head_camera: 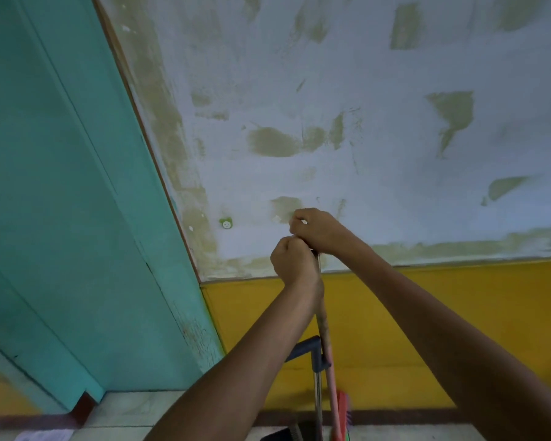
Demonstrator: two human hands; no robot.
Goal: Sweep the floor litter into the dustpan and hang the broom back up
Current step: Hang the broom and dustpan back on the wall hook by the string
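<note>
1. Broom (pixel 326 342) is standing upright against the wall (pixel 363 90), its pinkish handle running down from both hands to the red bristle head near the floor (pixel 128 409), at the bottom edge of the view.
2. Left hand (pixel 295 265) is closing as a fist around the top of the handle; its grip is tight on the broom.
3. Right hand (pixel 318 232) is working just above the left, fingers pinched narrow at the handle's tip. Whether it is pinching a hanging loop or the handle end itself cannot be told; the fingers are hiding it.
4. Dustpan (pixel 312 361), with its dark handle and metal shaft, is standing just beside the broom, touching or nearly touching it low down.
5. Judged stage: sweeping appears finished, and hanging is in progress. No hook or nail is showing at the hands; the small green-and-white fitting (pixel 226 223) on the wall sits apart to their left.
6. Risks from here:
   - Loop is missing the hanger because the hands are covering the target; the broom would drop on release.
   - Left hand is releasing before the weight is taken; the handle would slide down and knock the dustpan over, spilling litter.
   - Patchy wall plaster is possibly holding a fixing poorly; a sharp tug could loosen it.
</note>
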